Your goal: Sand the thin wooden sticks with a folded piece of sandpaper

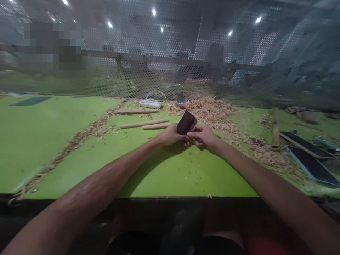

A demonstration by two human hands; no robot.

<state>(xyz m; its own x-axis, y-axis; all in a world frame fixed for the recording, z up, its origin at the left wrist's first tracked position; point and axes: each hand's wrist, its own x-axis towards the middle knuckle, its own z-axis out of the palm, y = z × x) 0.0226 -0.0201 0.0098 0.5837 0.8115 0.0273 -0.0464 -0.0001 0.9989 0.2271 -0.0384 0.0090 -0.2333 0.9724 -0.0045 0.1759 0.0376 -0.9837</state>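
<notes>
A dark brown piece of sandpaper [186, 122], bent or folded, stands up between my two hands above the green table. Its left edge is gripped by my left hand [170, 135], with the fingers closed. My right hand [205, 136] pinches its lower right side between thumb and fingers. Just beyond my left hand lie two slim wooden sticks, one [145, 123] behind the other [159, 125]; the right end of the nearer one is hidden by that hand. A longer wooden piece [136, 112] rests farther back.
A heap of wood shavings [205, 109] lies behind my hands and trails to the right. Two phones [313, 164] and a bamboo-like tube [275, 129] are at the right. A white power strip [150, 103] with a cable sits before the perforated metal screen [164, 63]. Shavings line a seam [77, 140] at left.
</notes>
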